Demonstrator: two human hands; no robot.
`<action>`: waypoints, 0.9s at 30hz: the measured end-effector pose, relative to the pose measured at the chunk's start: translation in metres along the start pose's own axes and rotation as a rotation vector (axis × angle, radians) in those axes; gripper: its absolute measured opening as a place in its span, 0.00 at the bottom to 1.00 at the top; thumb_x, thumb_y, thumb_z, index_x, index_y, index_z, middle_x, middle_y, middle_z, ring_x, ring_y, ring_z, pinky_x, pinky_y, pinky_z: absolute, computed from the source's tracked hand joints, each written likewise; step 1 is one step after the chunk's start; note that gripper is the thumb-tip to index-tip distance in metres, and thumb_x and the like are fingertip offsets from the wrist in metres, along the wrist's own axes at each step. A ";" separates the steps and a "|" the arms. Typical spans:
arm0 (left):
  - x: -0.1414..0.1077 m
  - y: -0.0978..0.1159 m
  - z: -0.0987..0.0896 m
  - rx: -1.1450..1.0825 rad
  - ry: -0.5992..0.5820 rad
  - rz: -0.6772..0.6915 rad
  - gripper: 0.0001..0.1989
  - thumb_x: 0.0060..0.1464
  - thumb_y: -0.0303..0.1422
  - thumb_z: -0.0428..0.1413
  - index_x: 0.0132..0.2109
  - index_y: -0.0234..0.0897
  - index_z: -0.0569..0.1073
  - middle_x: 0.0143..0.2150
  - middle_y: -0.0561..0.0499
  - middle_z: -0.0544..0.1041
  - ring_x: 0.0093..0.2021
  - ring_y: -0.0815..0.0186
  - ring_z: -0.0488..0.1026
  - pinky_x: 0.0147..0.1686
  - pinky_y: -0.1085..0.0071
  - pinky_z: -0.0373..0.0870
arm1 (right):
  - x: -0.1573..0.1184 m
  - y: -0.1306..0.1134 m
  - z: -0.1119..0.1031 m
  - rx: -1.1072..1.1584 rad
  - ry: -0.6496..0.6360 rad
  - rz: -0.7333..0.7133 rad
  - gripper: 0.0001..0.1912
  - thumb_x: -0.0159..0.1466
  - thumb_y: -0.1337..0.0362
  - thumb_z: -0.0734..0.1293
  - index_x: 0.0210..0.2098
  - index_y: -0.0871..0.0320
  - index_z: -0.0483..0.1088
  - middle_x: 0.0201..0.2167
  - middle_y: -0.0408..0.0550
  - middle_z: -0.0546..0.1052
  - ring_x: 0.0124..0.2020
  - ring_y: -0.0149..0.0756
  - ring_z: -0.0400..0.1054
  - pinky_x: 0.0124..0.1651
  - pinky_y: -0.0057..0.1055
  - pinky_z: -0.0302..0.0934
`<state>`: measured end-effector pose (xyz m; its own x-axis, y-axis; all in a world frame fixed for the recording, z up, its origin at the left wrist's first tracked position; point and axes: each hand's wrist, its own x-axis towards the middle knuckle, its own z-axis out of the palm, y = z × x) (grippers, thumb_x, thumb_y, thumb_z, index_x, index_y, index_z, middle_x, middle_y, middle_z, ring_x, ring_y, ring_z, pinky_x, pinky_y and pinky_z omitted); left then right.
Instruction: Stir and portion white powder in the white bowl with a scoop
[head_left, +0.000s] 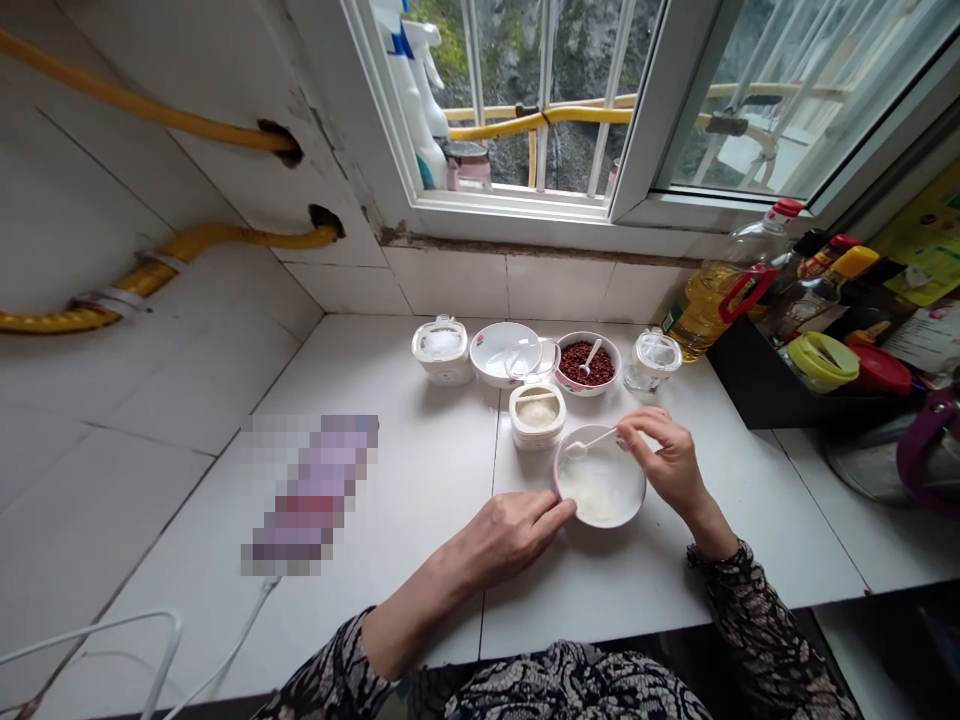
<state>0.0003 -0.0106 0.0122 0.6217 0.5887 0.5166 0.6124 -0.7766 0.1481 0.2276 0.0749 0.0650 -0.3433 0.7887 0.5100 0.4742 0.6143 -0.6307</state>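
My right hand (664,455) pinches the handle of a small white spoon (592,441), whose head is over the far left part of a white bowl (636,490). Pale grains or powder (592,495) lie in the bottom of that bowl. With thumb and fingers, my left hand (521,530) grips the bowl's near left rim. Just behind the bowl stands a white square jar (537,430), its lid up, holding a pale granular substance. Farther back, a bowl of dark red beans (577,375) has another white spoon (591,355) resting in it.
A white-lidded jar (441,350), a flower-patterned bowl (495,372) and a clear jar (652,365) line the back. An oil bottle (701,300) and a dark condiment rack (750,375) stand at right. A blurred purple object (319,490) with a cable (255,610) lies left.
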 end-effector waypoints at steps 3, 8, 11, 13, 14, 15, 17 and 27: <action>0.000 0.000 0.000 -0.017 0.010 0.006 0.12 0.67 0.24 0.41 0.46 0.32 0.69 0.27 0.53 0.68 0.24 0.71 0.63 0.22 0.75 0.60 | -0.002 0.001 -0.001 -0.155 -0.192 -0.188 0.09 0.67 0.63 0.65 0.32 0.55 0.74 0.30 0.47 0.80 0.34 0.38 0.71 0.45 0.40 0.61; 0.000 0.000 0.000 -0.012 0.020 0.010 0.12 0.67 0.23 0.42 0.48 0.32 0.68 0.28 0.53 0.68 0.24 0.70 0.64 0.22 0.74 0.60 | 0.000 0.002 -0.004 -0.262 -0.172 -0.255 0.08 0.67 0.64 0.65 0.32 0.56 0.74 0.30 0.47 0.79 0.33 0.37 0.70 0.45 0.40 0.61; -0.001 0.000 0.000 -0.014 0.023 0.013 0.12 0.67 0.23 0.42 0.48 0.32 0.68 0.28 0.53 0.69 0.24 0.70 0.64 0.22 0.74 0.61 | -0.001 0.000 -0.005 -0.287 -0.125 -0.296 0.07 0.67 0.66 0.65 0.32 0.56 0.73 0.29 0.46 0.79 0.32 0.36 0.69 0.47 0.41 0.60; -0.001 0.000 0.000 -0.022 0.024 0.015 0.11 0.67 0.24 0.42 0.48 0.32 0.68 0.28 0.53 0.69 0.24 0.70 0.64 0.22 0.74 0.61 | -0.002 -0.002 -0.006 -0.209 -0.235 -0.309 0.07 0.66 0.66 0.65 0.31 0.56 0.73 0.29 0.44 0.78 0.32 0.35 0.69 0.50 0.42 0.59; -0.001 0.000 0.000 -0.027 0.024 0.013 0.11 0.67 0.24 0.42 0.48 0.32 0.68 0.28 0.53 0.70 0.24 0.70 0.65 0.22 0.74 0.61 | -0.003 -0.003 -0.008 -0.162 -0.302 -0.301 0.08 0.66 0.66 0.65 0.30 0.56 0.72 0.28 0.43 0.77 0.32 0.34 0.69 0.51 0.42 0.59; -0.001 0.000 0.000 -0.030 0.026 0.012 0.11 0.68 0.24 0.42 0.48 0.32 0.68 0.29 0.52 0.70 0.24 0.70 0.65 0.22 0.75 0.61 | -0.004 -0.003 -0.009 -0.127 -0.349 -0.285 0.08 0.66 0.66 0.65 0.30 0.55 0.72 0.28 0.42 0.77 0.32 0.33 0.69 0.52 0.42 0.59; -0.001 -0.001 0.000 -0.033 0.029 0.011 0.11 0.67 0.24 0.42 0.48 0.32 0.68 0.29 0.53 0.70 0.25 0.70 0.65 0.22 0.75 0.62 | -0.005 -0.002 -0.010 -0.110 -0.347 -0.259 0.08 0.66 0.67 0.65 0.30 0.55 0.72 0.27 0.42 0.77 0.32 0.33 0.69 0.52 0.42 0.59; -0.003 0.000 0.001 -0.033 0.008 0.003 0.10 0.66 0.24 0.43 0.49 0.32 0.68 0.30 0.53 0.70 0.25 0.71 0.66 0.22 0.76 0.64 | -0.009 0.002 -0.007 -0.108 -0.198 -0.329 0.07 0.67 0.67 0.66 0.32 0.54 0.73 0.28 0.43 0.78 0.32 0.34 0.70 0.52 0.43 0.60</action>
<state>-0.0011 -0.0118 0.0101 0.6195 0.5843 0.5242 0.5935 -0.7857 0.1744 0.2371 0.0692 0.0631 -0.6354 0.5466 0.5455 0.3921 0.8369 -0.3819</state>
